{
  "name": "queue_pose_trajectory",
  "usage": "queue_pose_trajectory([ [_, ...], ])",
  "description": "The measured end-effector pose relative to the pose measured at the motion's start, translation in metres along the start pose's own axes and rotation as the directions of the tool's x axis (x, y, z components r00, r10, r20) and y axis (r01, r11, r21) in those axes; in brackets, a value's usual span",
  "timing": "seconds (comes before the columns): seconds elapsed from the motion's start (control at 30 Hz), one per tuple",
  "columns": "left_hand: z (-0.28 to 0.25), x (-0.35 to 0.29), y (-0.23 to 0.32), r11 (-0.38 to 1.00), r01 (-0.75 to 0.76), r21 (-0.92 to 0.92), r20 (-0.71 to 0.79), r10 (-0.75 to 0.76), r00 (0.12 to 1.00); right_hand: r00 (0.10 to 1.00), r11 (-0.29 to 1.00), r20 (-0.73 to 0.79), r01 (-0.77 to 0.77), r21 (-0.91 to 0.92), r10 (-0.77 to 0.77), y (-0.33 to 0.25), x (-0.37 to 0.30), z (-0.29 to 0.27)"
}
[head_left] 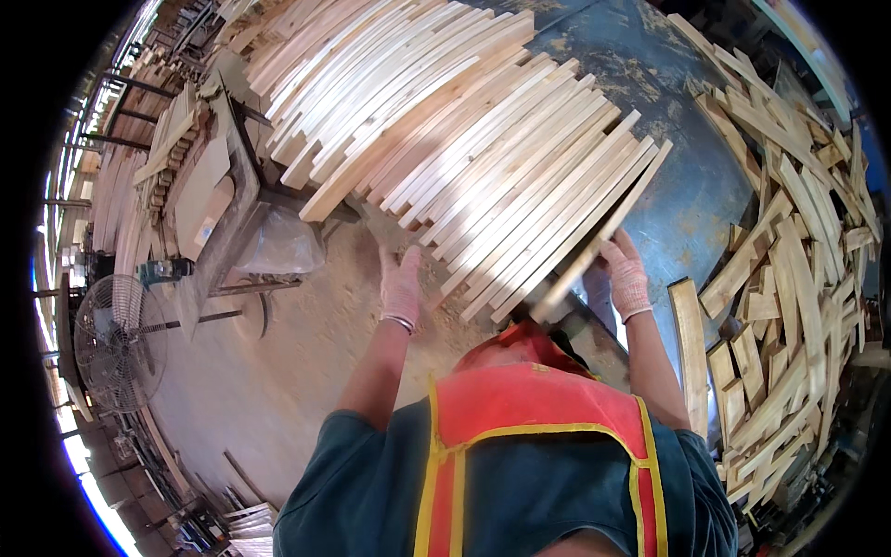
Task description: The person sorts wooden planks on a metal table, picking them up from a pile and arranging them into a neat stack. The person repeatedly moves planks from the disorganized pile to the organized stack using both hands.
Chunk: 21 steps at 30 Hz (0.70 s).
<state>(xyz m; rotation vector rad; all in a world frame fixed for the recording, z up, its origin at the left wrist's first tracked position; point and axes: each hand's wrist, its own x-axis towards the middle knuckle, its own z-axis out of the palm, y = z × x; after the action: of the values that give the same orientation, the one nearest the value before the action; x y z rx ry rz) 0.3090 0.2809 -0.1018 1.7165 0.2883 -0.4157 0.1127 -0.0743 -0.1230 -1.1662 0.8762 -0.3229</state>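
Many pale wooden slats (501, 176) lie side by side in a long row on a dark metal table (687, 204). At the right end of the row, one slat (594, 246) leans away from the others, leaving a dark gap. My right hand (627, 278), in a pale pinkish work glove, grips this slat from its outer side; part of the fingers is hidden. My left hand (402, 290), gloved alike, hovers by the near ends of the slats, fingers stretched out and holding nothing. One wider plank (357, 176) sticks out of the row toward me.
Loose wood offcuts (780, 288) are heaped on the right. To the left are a floor fan (121, 343) and a metal-framed stand (237, 186) with a clear plastic bag (283, 243) beneath. Stacked boards (125, 200) stand farther left. Sawdust covers the floor (316, 371).
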Motion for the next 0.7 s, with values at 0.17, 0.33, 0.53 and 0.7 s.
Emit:
queue_pose_trajectory([
  [0.17,0.026,-0.048,0.000,0.696,0.589,-0.410,0.390,-0.450,0.803,0.994,0.998,-0.110,0.014,-0.067,-0.022,-0.005,-0.010,-0.003],
  [0.33,0.051,-0.101,0.038,0.891,-0.009,0.454,0.772,-0.388,0.503,0.984,0.999,-0.176,0.007,0.034,-0.001,-0.011,-0.010,-0.031],
  [0.53,0.156,-0.032,0.090,0.586,-0.403,0.703,0.481,0.025,0.876,0.989,0.993,-0.113,-0.088,0.084,0.097,-0.038,0.001,-0.054],
  [0.7,0.231,0.024,0.050,0.735,-0.207,0.645,0.553,-0.263,0.790,0.986,0.961,0.103,-0.104,-0.254,0.134,-0.031,0.045,-0.073],
])
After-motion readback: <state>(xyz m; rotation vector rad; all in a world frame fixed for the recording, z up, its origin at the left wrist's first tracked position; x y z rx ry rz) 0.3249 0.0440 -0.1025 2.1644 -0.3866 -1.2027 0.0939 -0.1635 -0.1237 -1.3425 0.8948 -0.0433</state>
